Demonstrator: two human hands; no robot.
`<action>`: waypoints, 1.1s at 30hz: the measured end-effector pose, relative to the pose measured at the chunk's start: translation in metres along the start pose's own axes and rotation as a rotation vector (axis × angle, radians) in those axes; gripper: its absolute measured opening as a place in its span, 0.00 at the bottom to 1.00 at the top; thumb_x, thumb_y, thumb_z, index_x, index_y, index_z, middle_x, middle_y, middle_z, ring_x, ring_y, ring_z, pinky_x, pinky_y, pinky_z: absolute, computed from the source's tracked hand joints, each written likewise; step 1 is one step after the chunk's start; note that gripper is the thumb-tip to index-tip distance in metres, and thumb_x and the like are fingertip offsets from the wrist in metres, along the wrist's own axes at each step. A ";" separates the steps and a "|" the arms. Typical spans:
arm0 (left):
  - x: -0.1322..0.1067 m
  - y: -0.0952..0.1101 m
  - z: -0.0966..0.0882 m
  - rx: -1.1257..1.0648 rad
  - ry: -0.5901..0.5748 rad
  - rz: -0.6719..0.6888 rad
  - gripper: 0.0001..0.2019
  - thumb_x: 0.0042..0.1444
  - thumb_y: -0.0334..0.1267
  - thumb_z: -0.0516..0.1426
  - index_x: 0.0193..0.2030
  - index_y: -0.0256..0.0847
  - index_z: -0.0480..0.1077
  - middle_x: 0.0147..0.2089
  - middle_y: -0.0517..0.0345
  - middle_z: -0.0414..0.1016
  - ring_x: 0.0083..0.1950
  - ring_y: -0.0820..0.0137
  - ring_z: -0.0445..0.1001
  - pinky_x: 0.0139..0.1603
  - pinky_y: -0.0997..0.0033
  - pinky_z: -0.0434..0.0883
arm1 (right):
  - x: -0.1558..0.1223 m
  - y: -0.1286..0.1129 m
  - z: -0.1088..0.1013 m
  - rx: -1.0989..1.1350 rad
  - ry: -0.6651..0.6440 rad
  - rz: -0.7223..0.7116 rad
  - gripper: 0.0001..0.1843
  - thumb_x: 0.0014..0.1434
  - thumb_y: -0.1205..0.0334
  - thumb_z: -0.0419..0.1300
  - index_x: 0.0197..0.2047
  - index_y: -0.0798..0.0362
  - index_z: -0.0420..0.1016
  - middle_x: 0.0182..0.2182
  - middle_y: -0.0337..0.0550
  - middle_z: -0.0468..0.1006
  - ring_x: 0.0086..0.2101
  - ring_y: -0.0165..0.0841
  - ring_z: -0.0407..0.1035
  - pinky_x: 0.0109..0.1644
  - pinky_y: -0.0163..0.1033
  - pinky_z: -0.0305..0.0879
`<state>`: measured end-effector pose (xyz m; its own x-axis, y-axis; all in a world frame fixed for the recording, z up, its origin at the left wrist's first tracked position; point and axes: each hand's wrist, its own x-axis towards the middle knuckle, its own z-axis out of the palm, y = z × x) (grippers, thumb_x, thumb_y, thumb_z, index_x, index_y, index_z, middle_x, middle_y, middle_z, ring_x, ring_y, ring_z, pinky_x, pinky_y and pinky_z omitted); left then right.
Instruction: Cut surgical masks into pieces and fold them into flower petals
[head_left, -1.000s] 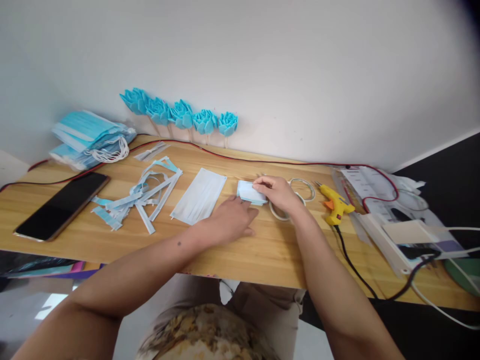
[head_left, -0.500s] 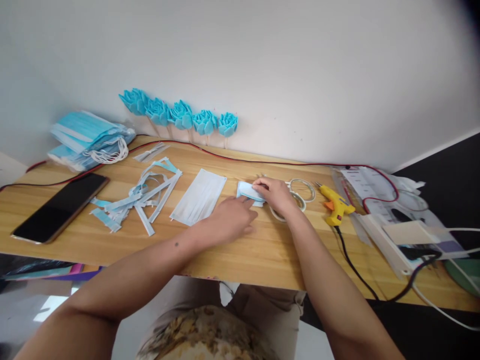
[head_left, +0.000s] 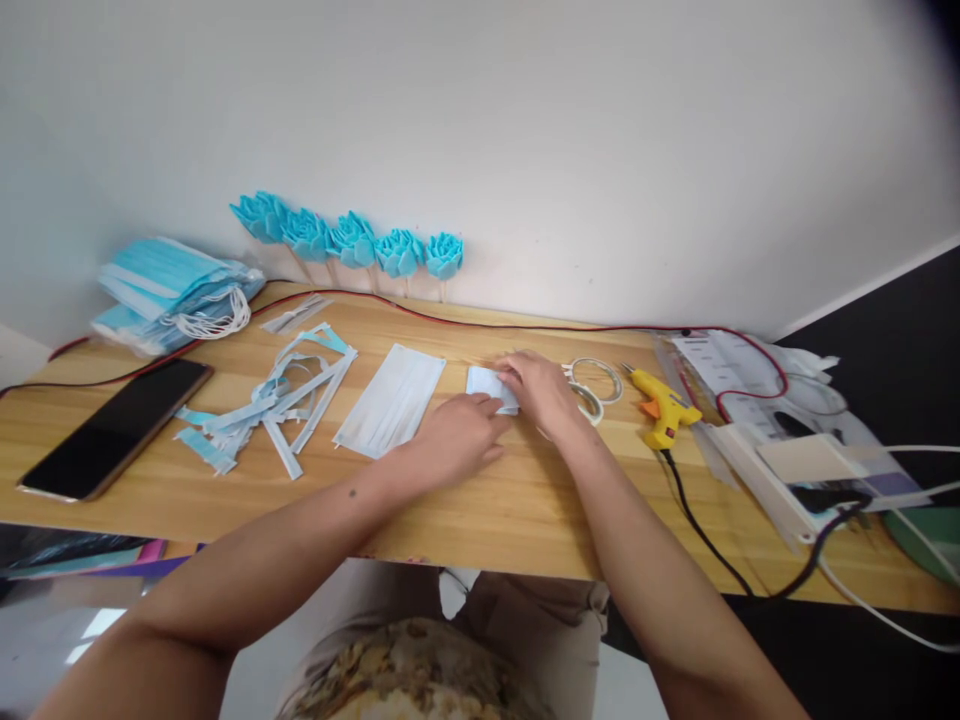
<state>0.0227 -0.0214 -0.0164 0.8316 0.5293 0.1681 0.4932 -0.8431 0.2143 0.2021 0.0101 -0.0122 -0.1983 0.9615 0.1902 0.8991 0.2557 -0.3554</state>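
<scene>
A small folded piece of light blue face-mask fabric (head_left: 483, 381) lies flat on the table between my hands. My left hand (head_left: 463, 436) rests at its near edge, fingers stretched out and touching it. From the right, my right hand (head_left: 541, 388) has its thumb and fingertips closed on the piece's right side, partly covering it. To the left of the piece, an opened-out mask sheet (head_left: 391, 400) lies flat. Rolls of tape (head_left: 598, 380) sit just behind and right of my right hand, partly hidden by it.
Cut mask strips (head_left: 281, 400) and a phone (head_left: 116, 430) lie left. A mask stack (head_left: 161, 285) is at the back left. Blue flowers on sticks (head_left: 352, 240) lean against the wall. A yellow glue gun (head_left: 667, 408) and a white power strip (head_left: 772, 485) are on the right, with cables.
The raised flap of the folded piece now lies flatter, with both hands still at it. My left fingers have drawn slightly back from under it. The whole view has shifted a little.
</scene>
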 end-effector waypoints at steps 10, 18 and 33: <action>-0.001 0.001 -0.006 0.026 -0.030 0.008 0.09 0.60 0.40 0.56 0.40 0.37 0.73 0.50 0.45 0.74 0.54 0.57 0.72 0.53 0.58 0.70 | 0.036 0.003 -0.010 -0.026 -0.339 -0.079 0.19 0.51 0.65 0.68 0.48 0.48 0.79 0.44 0.47 0.82 0.43 0.43 0.75 0.44 0.40 0.65; 0.004 -0.013 -0.010 -0.224 0.256 -0.221 0.12 0.63 0.36 0.51 0.48 0.41 0.73 0.48 0.50 0.78 0.51 0.61 0.76 0.53 0.61 0.70 | 0.049 -0.012 -0.026 -0.027 -0.531 -0.106 0.04 0.47 0.67 0.64 0.30 0.49 0.78 0.28 0.40 0.80 0.28 0.35 0.70 0.31 0.37 0.57; 0.009 -0.033 -0.009 -0.561 0.501 -0.491 0.39 0.51 0.31 0.60 0.70 0.45 0.53 0.46 0.54 0.77 0.45 0.65 0.76 0.50 0.65 0.70 | -0.006 -0.009 0.005 0.938 -0.036 0.101 0.16 0.50 0.58 0.63 0.42 0.51 0.69 0.36 0.38 0.77 0.37 0.32 0.71 0.44 0.37 0.67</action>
<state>0.0111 0.0122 -0.0133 0.2859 0.9083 0.3053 0.4577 -0.4094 0.7892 0.1933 0.0022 -0.0148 -0.1626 0.9821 0.0956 0.2343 0.1325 -0.9631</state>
